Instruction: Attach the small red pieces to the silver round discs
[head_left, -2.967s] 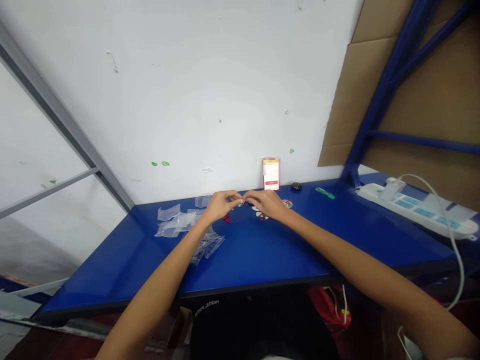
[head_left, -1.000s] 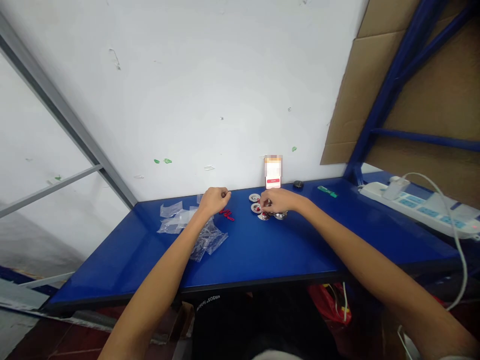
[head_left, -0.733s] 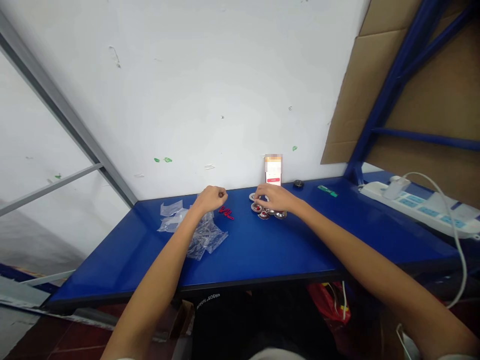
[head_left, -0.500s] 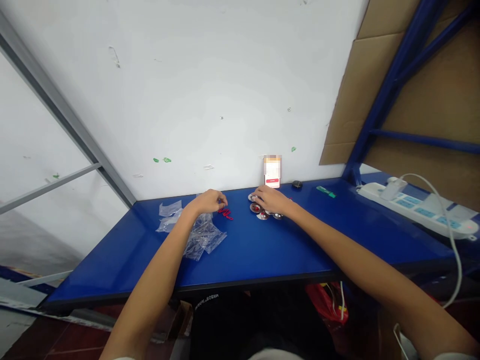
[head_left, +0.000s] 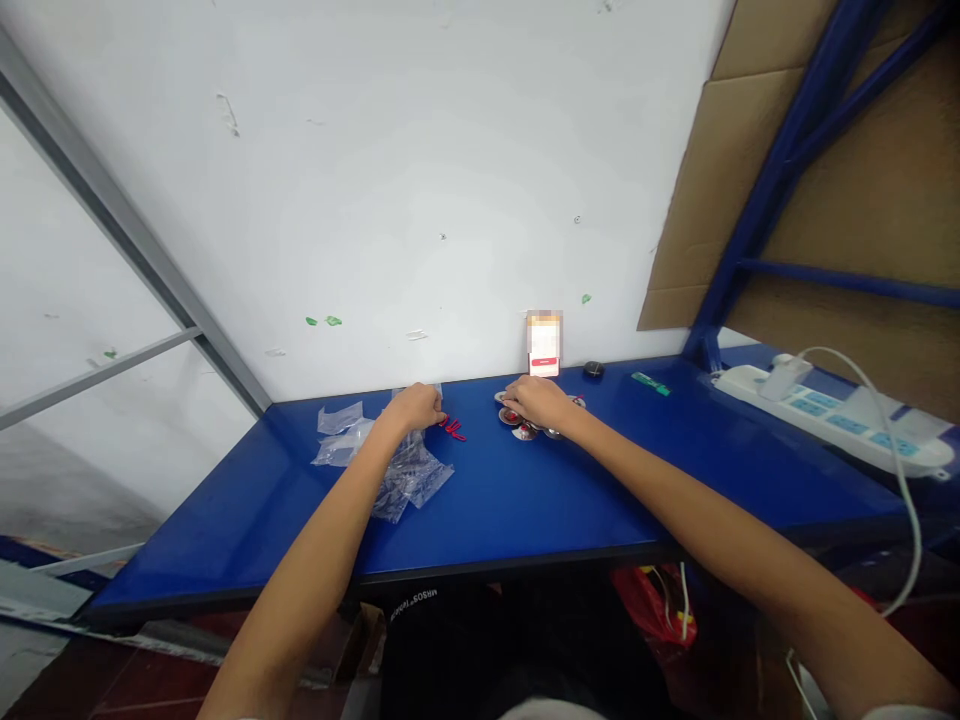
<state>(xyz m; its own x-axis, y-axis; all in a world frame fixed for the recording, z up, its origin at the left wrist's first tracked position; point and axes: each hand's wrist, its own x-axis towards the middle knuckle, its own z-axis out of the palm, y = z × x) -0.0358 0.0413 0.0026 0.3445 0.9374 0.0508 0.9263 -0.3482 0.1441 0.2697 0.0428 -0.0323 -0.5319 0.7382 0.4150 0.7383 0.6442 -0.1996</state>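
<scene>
My left hand [head_left: 411, 408] rests with curled fingers just left of several small red pieces [head_left: 452, 429], and I cannot tell whether it holds one. It lies above a heap of clear plastic bags [head_left: 411, 482], and my forearm covers part of that heap. My right hand [head_left: 538, 402] lies with its fingers on a cluster of round metal discs with red centres [head_left: 516, 417]. That hand hides part of the cluster. Both hands rest at the back of the blue table [head_left: 517, 500].
Flat clear bags [head_left: 339, 420] lie left of the heap. A blurred card or phone [head_left: 544, 345] leans on the white wall, with a small black round object [head_left: 593, 369] and a green strip [head_left: 650, 384] to its right. A white power strip [head_left: 825, 430] sits at far right.
My left hand has moved down onto the bags, closer to the red pieces. My right hand has slid left over the discs. Both hands have stayed apart since the earlier meeting at the table's back.
</scene>
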